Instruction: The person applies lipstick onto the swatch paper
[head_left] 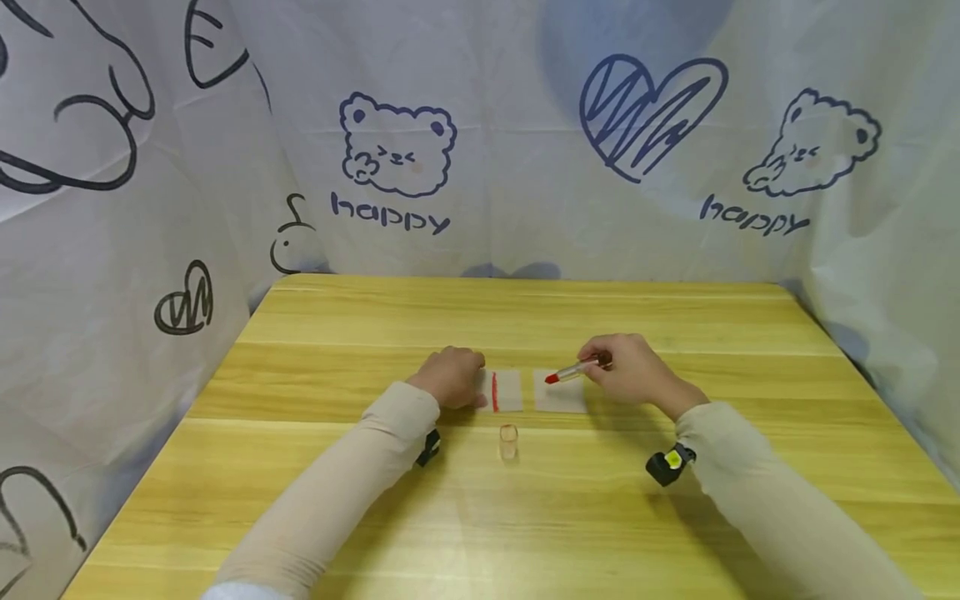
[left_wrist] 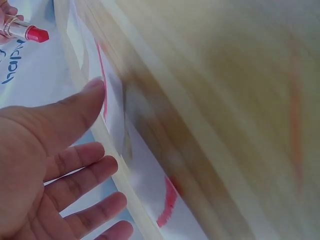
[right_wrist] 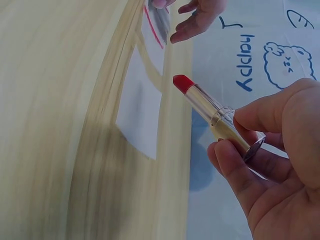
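Note:
My right hand (head_left: 630,367) pinches a red lipstick (head_left: 577,369) by its base, the red tip pointing left. That tip is over a blank white paper piece (head_left: 558,400); in the right wrist view the lipstick (right_wrist: 220,117) appears raised off the paper. My left hand (head_left: 452,377) is at the left edge of a white paper piece (head_left: 512,392) bearing a red line. Its thumb touches or hovers over that paper; I cannot tell which. The left wrist view shows the fingers (left_wrist: 90,180) loosely extended, holding nothing. Below them lies another paper (left_wrist: 150,180) with a red smear, hidden in the head view.
A clear lipstick cap (head_left: 508,442) stands on the wooden table (head_left: 480,517), nearer to me than the papers. White cloth (head_left: 517,167) with drawn bears and hearts hangs behind the table and along its sides. Wrist cameras (head_left: 670,463) are strapped to both arms.

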